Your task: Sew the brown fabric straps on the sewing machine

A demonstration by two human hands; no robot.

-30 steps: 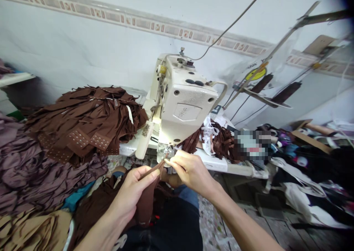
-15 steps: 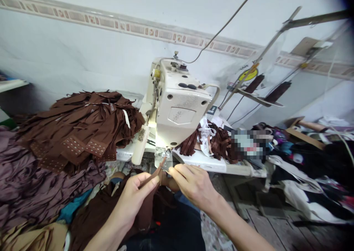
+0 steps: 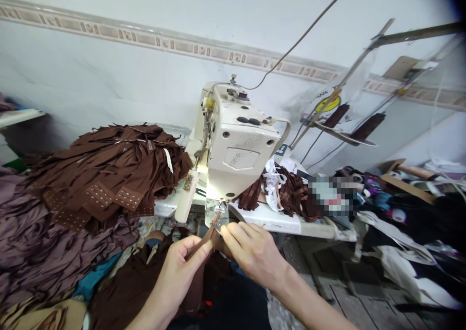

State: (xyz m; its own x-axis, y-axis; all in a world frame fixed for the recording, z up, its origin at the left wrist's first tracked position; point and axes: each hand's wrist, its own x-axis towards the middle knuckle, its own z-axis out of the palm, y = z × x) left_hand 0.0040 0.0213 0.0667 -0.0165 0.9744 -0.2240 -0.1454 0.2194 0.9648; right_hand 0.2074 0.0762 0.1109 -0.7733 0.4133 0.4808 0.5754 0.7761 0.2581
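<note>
A white sewing machine [image 3: 242, 150] stands before me, its lamp lighting the needle area and the clear presser-foot guard [image 3: 212, 213]. A piece of brown fabric [image 3: 209, 235] runs from under the needle toward me and hangs down over my lap. Between thumb and fingers, my left hand [image 3: 184, 262] pinches the fabric's left side, just in front of the needle. Opposite it, my right hand [image 3: 251, 252] is closed, its fingertips drawn together at the fabric's right edge; the exact grip is partly hidden.
Left of the machine lies a heap of brown garment pieces [image 3: 120, 170] with rows of metal hooks. Mauve fabric [image 3: 65, 252] is piled below. Brown and white straps [image 3: 276, 189] lie to the right. Thread cones [image 3: 367, 126] stand on a rack, with mixed materials [image 3: 393, 204] beyond.
The view has shifted slightly, so the machine sits a little lower. My right hand has come closer to the fabric and my left hand. The left keeps its pinch.
</note>
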